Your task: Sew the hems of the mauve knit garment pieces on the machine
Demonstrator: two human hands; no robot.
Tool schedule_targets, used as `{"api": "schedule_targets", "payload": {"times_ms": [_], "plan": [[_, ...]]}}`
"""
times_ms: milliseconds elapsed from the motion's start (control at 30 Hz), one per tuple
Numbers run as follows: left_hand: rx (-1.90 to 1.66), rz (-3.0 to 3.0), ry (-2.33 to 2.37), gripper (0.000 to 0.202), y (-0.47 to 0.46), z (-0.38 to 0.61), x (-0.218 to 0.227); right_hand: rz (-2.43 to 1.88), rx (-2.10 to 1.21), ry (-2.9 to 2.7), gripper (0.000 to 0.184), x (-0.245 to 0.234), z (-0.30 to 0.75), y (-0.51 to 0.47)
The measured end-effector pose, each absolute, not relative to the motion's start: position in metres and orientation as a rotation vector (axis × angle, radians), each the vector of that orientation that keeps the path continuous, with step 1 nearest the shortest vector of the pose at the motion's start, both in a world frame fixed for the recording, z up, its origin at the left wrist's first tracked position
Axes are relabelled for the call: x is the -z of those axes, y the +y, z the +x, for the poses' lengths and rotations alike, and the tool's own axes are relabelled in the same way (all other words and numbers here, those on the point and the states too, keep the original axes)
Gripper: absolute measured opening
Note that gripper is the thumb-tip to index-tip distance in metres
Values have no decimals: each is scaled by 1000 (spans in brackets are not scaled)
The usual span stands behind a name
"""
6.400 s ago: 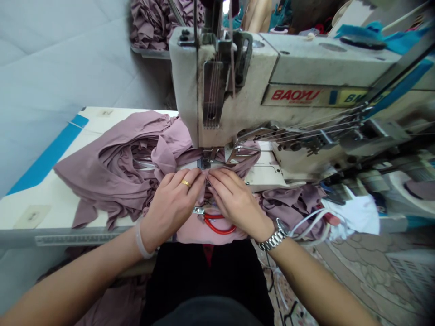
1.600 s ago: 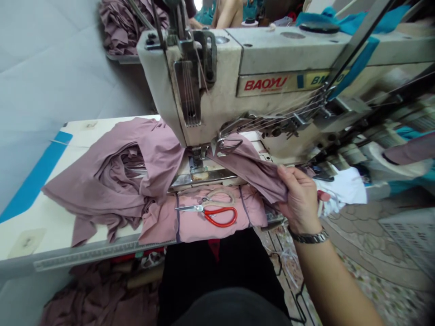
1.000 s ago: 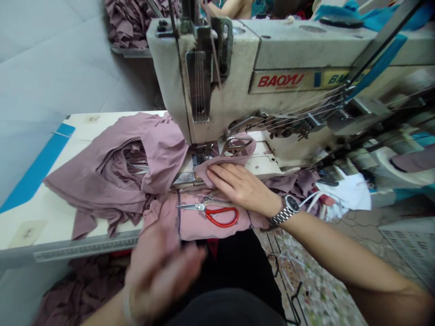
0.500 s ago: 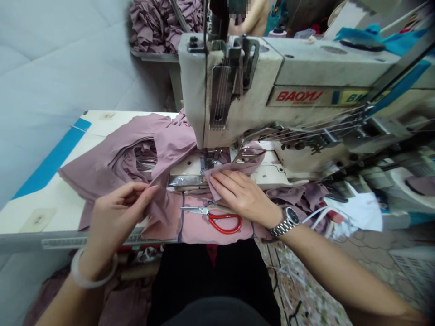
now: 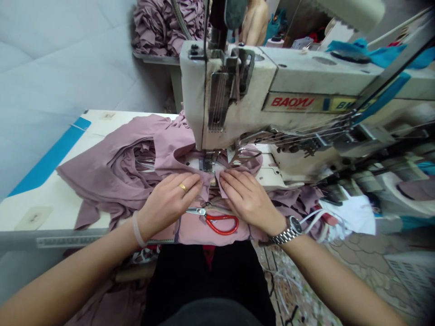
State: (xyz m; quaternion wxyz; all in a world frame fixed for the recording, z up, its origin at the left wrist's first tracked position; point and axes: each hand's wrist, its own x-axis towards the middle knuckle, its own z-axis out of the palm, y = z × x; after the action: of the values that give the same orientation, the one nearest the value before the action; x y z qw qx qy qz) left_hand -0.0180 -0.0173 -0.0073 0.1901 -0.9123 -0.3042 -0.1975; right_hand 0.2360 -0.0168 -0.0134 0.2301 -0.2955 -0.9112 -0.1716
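My left hand [image 5: 173,195], with a ring on one finger, grips the front edge of a mauve fabric piece [image 5: 171,142]. Its thumb is hidden beneath. Across a narrow gap, my right hand [image 5: 249,197] has hold of another mauve fabric edge [image 5: 220,184] with the fingers lying long over it; that thumb is hidden too. Just behind both hands is the presser foot [image 5: 211,158] of the sewing machine [image 5: 234,115], with fabric curving around it. Red-handled scissors [image 5: 222,224] lie in front of my hands on a pink cloth pad [image 5: 210,233].
Stacked mauve fabric pieces [image 5: 102,156] cover much of the table [image 5: 20,213] on the left. More mauve cloth [image 5: 297,203] bunches at the right, beside a white cloth [image 5: 356,213]. Behind the machine is a fabric heap [image 5: 166,27] and part of another person [image 5: 254,22].
My left hand has moved right, bringing its fabric edge from the stack to the presser foot, near my right hand. The right hand has shifted slightly right with its fabric.
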Motion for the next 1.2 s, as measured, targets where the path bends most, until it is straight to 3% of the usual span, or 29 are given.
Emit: {"api": "schedule_targets", "payload": {"times_ms": [167, 333, 633, 1200], "plan": [[377, -2495, -1065, 42, -28, -12, 4, -840, 388, -2446, 32, 20, 220, -23], [429, -2501, -1074, 39, -30, -4, 5, -963, 188, -2325, 33, 20, 210, -26], [481, -2544, -1146, 38, -28, 1, 7, -984, 108, -2370, 34, 18, 206, -21], [521, -2564, -1174, 39, -26, 4, 7, -945, 325, -2516, 31, 14, 206, -19]]}}
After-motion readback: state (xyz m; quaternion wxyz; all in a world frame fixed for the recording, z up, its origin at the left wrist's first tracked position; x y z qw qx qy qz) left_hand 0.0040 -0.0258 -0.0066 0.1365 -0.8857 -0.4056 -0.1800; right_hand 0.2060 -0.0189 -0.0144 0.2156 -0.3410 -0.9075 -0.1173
